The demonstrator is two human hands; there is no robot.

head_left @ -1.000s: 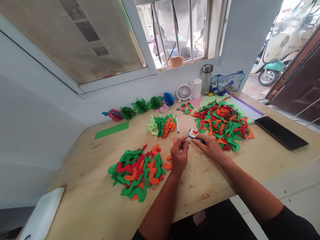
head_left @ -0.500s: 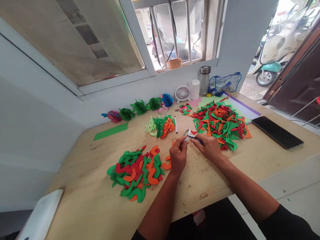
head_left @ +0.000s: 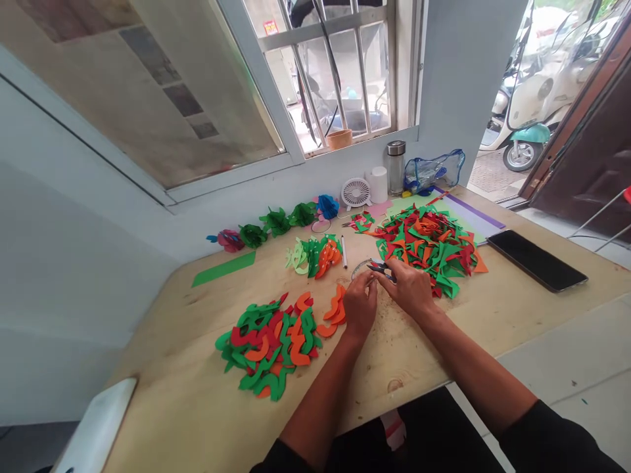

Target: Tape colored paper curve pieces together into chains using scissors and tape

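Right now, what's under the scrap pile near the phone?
The scrap pile partly sits on a pale green sheet and the table; beneath its centre is hidden.

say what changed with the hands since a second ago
The left hand has moved right, uncovering more of the curved orange paper pieces. The white piece between the hands no longer shows, and the small scissors now show clearly in the right hand. The cut-paper pile, desk fan and phone stayed put.

Paper cutouts point(head_left: 269, 348) in mixed red, green and orange
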